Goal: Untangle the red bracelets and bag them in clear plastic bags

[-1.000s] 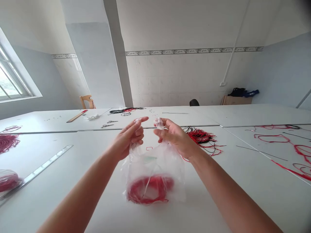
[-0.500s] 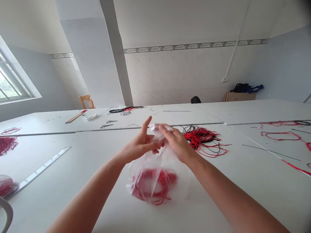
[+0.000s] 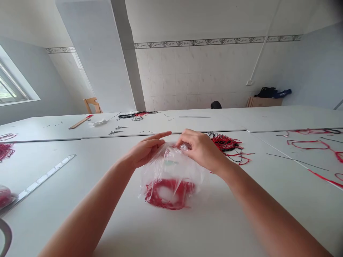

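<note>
A clear plastic bag (image 3: 171,167) stands in front of me on the white table, with a coil of red cord (image 3: 170,196) lying in its lower part. My right hand (image 3: 199,148) pinches the bag's gathered mouth, a bunched bit of plastic showing between thumb and fingers. At the other side of the mouth, my left hand (image 3: 146,150) grips the plastic, its upper fingers stretched toward the right hand. The left hand's lower fingers are partly hidden. Just beyond my right hand lies a heap of red and black cords (image 3: 227,142).
On the left are a metal ruler (image 3: 43,180), another bagged red bundle (image 3: 5,196) and a red cord coil (image 3: 5,151). Farther back lie scissors (image 3: 116,131), a wooden strip (image 3: 80,122) and black cords (image 3: 136,115). Loose red cords (image 3: 308,144) lie at right.
My hands have drawn apart at the bag's mouth, which has widened between them. The left thumb, raised before, has come down, and the view has tilted slightly downward.
</note>
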The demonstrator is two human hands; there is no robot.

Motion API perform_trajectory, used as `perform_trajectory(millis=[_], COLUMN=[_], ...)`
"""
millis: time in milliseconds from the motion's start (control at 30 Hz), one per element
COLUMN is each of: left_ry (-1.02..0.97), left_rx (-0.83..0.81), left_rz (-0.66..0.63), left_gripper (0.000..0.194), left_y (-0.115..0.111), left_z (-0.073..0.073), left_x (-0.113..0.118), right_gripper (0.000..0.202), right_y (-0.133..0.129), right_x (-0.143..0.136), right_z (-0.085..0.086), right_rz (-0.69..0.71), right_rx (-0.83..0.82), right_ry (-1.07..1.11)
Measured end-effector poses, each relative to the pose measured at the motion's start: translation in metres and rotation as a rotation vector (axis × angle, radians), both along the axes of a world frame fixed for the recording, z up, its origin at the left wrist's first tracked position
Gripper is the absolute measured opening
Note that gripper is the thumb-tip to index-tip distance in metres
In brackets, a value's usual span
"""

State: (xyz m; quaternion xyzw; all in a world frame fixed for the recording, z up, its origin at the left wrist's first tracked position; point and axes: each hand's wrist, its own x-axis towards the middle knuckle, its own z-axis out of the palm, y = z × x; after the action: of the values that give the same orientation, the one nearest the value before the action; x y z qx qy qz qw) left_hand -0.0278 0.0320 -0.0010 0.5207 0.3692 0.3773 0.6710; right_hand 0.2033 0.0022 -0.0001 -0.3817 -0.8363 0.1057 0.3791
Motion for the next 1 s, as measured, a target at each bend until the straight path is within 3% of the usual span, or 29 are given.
perform_trajectory(millis=[100,167,233,300,400,500,633,700,800,867,1000], left_ry=[-0.04,-0.028,0.045,0.124,0.209,0.325,0.508,0.588,0.674,0.728,0.867], left_rx=[0.016,0.071,0.162,0.242,0.317,0.405,0.433,0.433,0.456,0.478,0.526], left_rz=[-0.074,-0.144,-0.13,-0.06,0.035,0.142,0.157,0.136,0.128,0.123,0.114], left_gripper=[0.059,0.049,0.033,0.032,0.033,0.028,0.026,0.026,0.027,0.027,0.023], left_y=[0.0,-0.001,0.0,0.003,0.011,0.019,0.025,0.025,0.025,0.024,0.023], left_z=[-0.005,-0.008,-0.01,-0.012,-0.012,-0.009,-0.007,-0.008,-0.01,-0.011,-0.007], left_x=[0.005,0.009,0.01,0.009,0.0,-0.014,-0.026,-0.026,-0.024,-0.024,-0.03], right_gripper=[0.036,0.036,0.033,0.026,0.01,0.015,0.023,0.021,0.026,0.042,0.065], right_y=[-0.001,-0.001,-0.001,-0.001,-0.005,-0.013,-0.024,-0.025,-0.02,-0.012,0.005], right_x=[-0.01,-0.015,-0.016,-0.012,0.002,0.023,0.044,0.043,0.025,0.006,-0.029], right_z=[-0.005,-0.008,-0.008,-0.005,0.004,0.016,0.025,0.025,0.016,0.001,-0.041], right_rz=[-0.132,-0.166,-0.165,-0.121,-0.007,0.062,0.018,-0.083,-0.201,-0.14,-0.058], right_rx=[0.156,0.195,0.206,0.196,0.117,-0.028,-0.224,-0.192,0.082,0.215,0.138], right_ry=[-0.148,-0.203,-0.211,-0.171,-0.058,0.005,-0.119,-0.178,-0.143,-0.148,-0.376])
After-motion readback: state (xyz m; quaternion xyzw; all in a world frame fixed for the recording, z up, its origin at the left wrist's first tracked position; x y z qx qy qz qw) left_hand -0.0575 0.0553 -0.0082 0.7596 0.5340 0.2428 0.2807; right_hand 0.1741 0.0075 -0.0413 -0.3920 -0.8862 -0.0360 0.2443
